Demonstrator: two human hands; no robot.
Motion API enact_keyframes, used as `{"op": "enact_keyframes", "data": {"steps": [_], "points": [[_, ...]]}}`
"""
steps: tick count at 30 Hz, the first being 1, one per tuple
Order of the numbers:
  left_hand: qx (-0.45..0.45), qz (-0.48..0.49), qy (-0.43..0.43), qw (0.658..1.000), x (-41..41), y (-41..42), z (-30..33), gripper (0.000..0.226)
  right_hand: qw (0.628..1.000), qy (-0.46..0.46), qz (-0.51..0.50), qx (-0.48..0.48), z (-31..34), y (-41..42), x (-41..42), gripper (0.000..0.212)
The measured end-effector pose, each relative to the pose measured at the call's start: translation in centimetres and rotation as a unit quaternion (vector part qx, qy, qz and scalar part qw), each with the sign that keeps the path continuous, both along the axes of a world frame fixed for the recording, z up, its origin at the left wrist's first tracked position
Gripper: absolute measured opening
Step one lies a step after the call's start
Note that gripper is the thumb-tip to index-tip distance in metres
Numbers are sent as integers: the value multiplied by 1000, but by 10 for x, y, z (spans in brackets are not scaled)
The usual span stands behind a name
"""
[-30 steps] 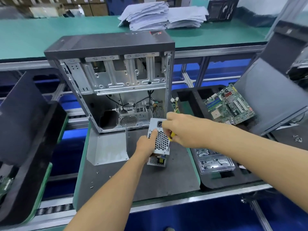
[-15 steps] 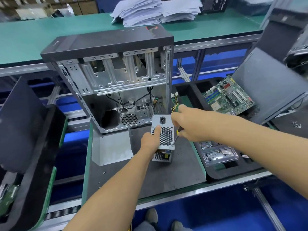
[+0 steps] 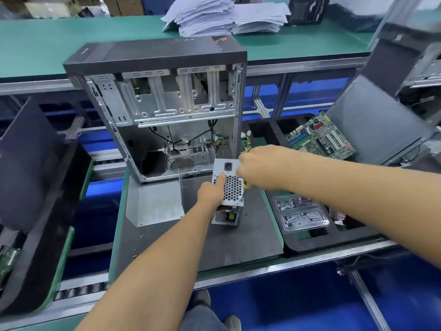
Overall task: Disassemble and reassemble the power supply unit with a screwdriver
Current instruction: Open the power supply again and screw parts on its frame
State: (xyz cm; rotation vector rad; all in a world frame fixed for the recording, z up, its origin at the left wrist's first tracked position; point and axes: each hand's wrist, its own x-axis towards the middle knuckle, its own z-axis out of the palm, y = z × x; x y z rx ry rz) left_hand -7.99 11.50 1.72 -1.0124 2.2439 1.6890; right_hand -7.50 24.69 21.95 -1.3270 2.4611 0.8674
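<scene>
A small silver power supply unit (image 3: 230, 187) with a honeycomb grille and a black socket stands on end on the dark mat (image 3: 191, 242), in front of the open computer case (image 3: 164, 108). My left hand (image 3: 212, 191) grips its left side, thumb lying on the grille. My right hand (image 3: 259, 170) holds a yellow-handled screwdriver (image 3: 244, 189) whose tip meets the unit's lower right corner. Most of the handle is hidden in my fist.
A loose grey metal panel (image 3: 155, 204) lies left of the unit. A clear tray of screws (image 3: 300, 213) and a green motherboard (image 3: 319, 134) sit in black foam at right. Loose screws dot the mat. Paper stacks (image 3: 224, 15) lie on the far green bench.
My right hand has shifted the screwdriver down along the unit's right edge to its lower corner. My left hand keeps its hold. The view has swung slightly.
</scene>
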Motion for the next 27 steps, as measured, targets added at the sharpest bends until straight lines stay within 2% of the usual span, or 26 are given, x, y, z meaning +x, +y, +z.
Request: {"op": "enact_keyframes", "data": {"steps": [2,4,6,7,8,10,12,13,14,15,17,18,20,21,22,23,25,27], "points": [[-5,0,1,1000,1,3,0,74,999,27,40,16,-4,1,1,24],[-7,4,4,1000,0,4,-1,73,997,-28,-74,-23,-7,-2,-2,15],[3,16,2,1000,0,3,-2,71,963,-125,-226,-76,-4,-6,-10,21],[8,21,1,1000,0,2,-1,71,948,-153,-267,-82,0,-6,-12,25],[11,22,0,1000,0,2,-2,72,953,-148,-259,-50,4,-7,-9,27],[2,13,-2,1000,0,2,-4,71,991,-46,-117,55,7,-7,3,25],[-16,3,-2,1000,0,2,-5,70,994,42,70,75,-2,-8,15,14],[-17,-1,-1,1000,0,2,-4,70,988,49,124,73,-4,-9,18,9],[-18,-3,-1,1000,-1,2,-4,70,988,35,134,71,-7,-11,17,9],[-21,-6,-1,1000,-2,3,-3,69,993,11,95,65,-8,-15,10,8],[-37,-14,-7,999,-1,6,0,68,995,-53,-65,50,-8,-21,-10,13],[-46,-19,-9,999,0,8,1,69,981,-107,-159,31,-7,-18,-21,19],[-48,-19,-10,999,2,6,1,70,919,-218,-328,-7,-7,-6,-34,27],[-42,-18,-11,999,3,4,0,70,905,-236,-352,-15,-7,2,-34,32],[-36,-16,-10,999,2,3,0,70,921,-218,-324,-7,-8,8,-32,38],[-34,-17,-8,999,2,2,0,69,951,-165,-259,15,-10,11,-28,43],[-37,-23,-8,999,0,3,-1,69,996,-34,-74,45,-16,12,-14,37],[-34,-23,-8,999,2,5,-2,70,990,54,115,64,-14,7,-7,18]]}}
